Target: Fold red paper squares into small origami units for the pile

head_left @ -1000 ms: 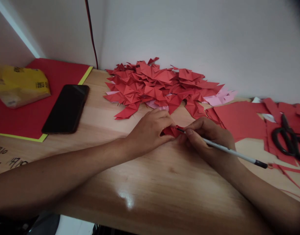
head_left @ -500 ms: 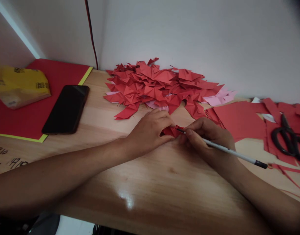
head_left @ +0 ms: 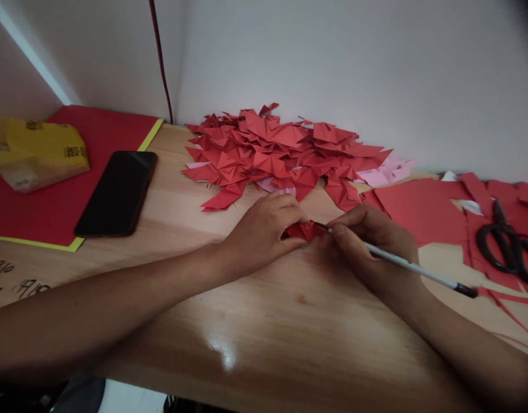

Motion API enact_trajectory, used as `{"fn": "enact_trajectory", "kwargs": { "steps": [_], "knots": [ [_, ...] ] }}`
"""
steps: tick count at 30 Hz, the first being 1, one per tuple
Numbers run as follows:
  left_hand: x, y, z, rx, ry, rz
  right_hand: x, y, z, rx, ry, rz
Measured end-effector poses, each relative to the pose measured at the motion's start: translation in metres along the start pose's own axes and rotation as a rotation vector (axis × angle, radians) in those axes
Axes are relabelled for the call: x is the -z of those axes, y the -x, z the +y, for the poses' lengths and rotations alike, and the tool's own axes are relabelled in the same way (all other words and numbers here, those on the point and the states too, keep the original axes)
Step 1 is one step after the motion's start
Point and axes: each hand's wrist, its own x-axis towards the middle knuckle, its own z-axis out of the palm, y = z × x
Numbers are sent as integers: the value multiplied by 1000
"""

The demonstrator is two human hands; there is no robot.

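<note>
My left hand (head_left: 261, 229) is closed on a small folded red paper piece (head_left: 304, 230) that rests on the wooden table (head_left: 264, 321). My right hand (head_left: 369, 241) grips a thin white pen (head_left: 410, 267) with a black tip and a black cap end. The pen's tip touches the red piece between my two hands. Just behind my hands lies a big heap of folded red paper pieces (head_left: 281, 150), with a few pink ones (head_left: 391, 169) at its right edge.
A black phone (head_left: 117, 192) lies at the left, partly on a red sheet with a yellow edge (head_left: 53, 206). A yellow packet (head_left: 34, 152) sits on that sheet. Flat red paper offcuts (head_left: 423, 209) and black scissors (head_left: 507, 244) lie at the right. A white wall stands close behind.
My right hand and the pen have shifted slightly to the right and the pen tip has moved a little along the red piece. My left hand stays put.
</note>
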Motion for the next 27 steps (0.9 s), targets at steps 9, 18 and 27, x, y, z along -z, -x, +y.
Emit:
{"fn": "enact_trajectory", "kwargs": {
  "steps": [9,18,27],
  "knots": [
    [0,-1,0,26,23,12,1,0,0,19,18,3],
    [0,-1,0,2,12,17,1,-1,9,32,-12,-73],
    [0,0,-1,10,5,-1,0,-1,4,9,5,-90]
  ]
}}
